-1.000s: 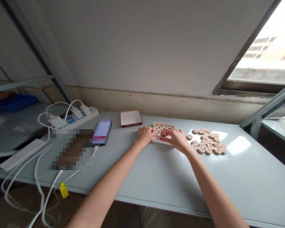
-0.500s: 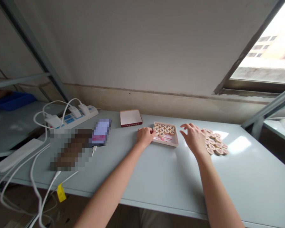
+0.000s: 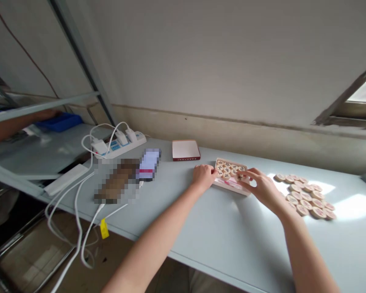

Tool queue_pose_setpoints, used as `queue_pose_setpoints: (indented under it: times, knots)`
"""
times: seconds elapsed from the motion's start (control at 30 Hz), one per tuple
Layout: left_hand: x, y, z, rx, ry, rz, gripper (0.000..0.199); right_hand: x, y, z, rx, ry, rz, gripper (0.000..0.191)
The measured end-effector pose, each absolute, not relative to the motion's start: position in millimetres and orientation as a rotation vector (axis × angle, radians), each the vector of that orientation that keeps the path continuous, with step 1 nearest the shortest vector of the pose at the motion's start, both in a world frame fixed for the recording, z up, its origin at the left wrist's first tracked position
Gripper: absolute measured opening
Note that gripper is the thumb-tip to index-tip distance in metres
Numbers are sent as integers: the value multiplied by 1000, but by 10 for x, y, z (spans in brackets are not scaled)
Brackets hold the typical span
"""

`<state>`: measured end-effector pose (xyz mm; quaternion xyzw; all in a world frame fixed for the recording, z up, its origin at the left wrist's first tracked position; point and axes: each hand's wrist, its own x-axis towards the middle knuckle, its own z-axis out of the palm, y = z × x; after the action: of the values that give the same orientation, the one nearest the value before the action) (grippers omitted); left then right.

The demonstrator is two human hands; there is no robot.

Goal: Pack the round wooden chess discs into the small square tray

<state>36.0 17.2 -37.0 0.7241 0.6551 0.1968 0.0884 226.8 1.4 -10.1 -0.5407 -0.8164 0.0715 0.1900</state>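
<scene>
A shallow open box [image 3: 232, 188] stands on the table with several round wooden xiangqi pieces [image 3: 227, 170] lying in rows inside it, dark characters facing up. Part of its pink-and-white printed floor shows at the near side. My left hand [image 3: 203, 177] is closed on the box's left edge, thumb over the rim. Reaching over the right rim, my right hand [image 3: 260, 185] has its thumb and fingertips closed about a piece at the right end of a row. To the right of that hand lies a loose group of xiangqi pieces [image 3: 306, 196] with reddish markings, flat on the table.
A dark-red box lid [image 3: 186, 150] lies inside-up near the wall. Further left are a phone [image 3: 149, 162], a blurred-out brown item [image 3: 118, 181], a power strip [image 3: 125, 146] and white cables [image 3: 77, 215]. Another person's arm [image 3: 12, 128] reaches to a blue tray [image 3: 59, 122].
My right hand has moved left from beside the box to a piece inside it, its fingers closing. My left hand stays on the box. The view has turned left.
</scene>
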Motion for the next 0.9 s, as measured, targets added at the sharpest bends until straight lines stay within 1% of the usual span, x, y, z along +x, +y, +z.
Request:
queue_pose_setpoints:
  times: [0.13,0.4,0.67,0.8,0.9]
  knots:
    - [359,179,-377,2154,1940,595,37,2159,-21,-99,-1599,-2407,108,33]
    - [364,178,-377,2176,1939,585,35,2152,5,-161,-1599,-2373,-113,31]
    - [365,178,-366,2183,1943,578,34,2154,59,-248,-1547,-2295,-1,24]
    - [363,182,-379,2211,1939,590,34,2127,78,-271,-1486,-2289,110,25]
    - [361,181,-384,2226,1943,595,35,2164,60,-172,-1477,-2287,135,27]
